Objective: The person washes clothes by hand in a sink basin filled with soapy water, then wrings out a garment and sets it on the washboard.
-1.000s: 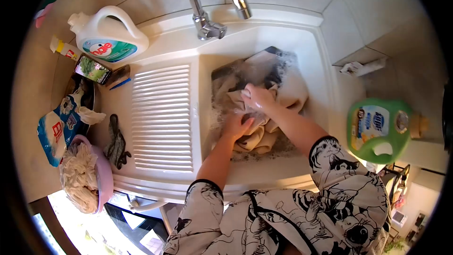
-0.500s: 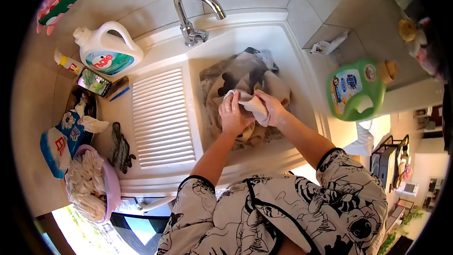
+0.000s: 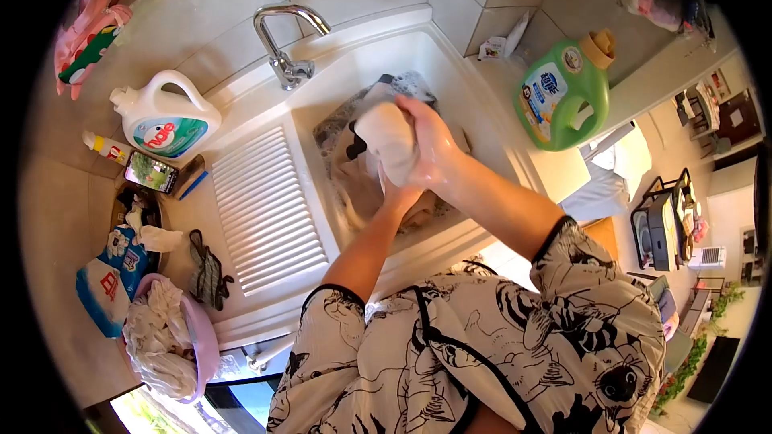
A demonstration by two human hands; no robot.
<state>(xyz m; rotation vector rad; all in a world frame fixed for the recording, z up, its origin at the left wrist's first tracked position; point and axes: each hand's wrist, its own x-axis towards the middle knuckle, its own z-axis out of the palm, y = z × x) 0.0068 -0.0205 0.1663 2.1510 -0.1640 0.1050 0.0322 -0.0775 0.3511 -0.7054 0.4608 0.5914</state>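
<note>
A bunched fold of a wet beige garment is raised over the sink between my two hands. My right hand is closed round the upper right side of the fold, its wet skin shining. Below it, my left hand grips the cloth from underneath, its fingers mostly hidden. More of the beige and dark cloth lies in soapy grey water in the white sink basin. Whether the raised fold and the soaking cloth are one piece I cannot tell.
Left of the basin is a ribbed washboard. A chrome faucet stands behind. A white detergent jug, a phone, a brush and a pink basin of cloth line the left; a green detergent jug stands right.
The held fold has come up higher, and my right hand has moved over to its upper side. My left hand has slipped lower beneath the cloth. The camera view has turned and shifted.
</note>
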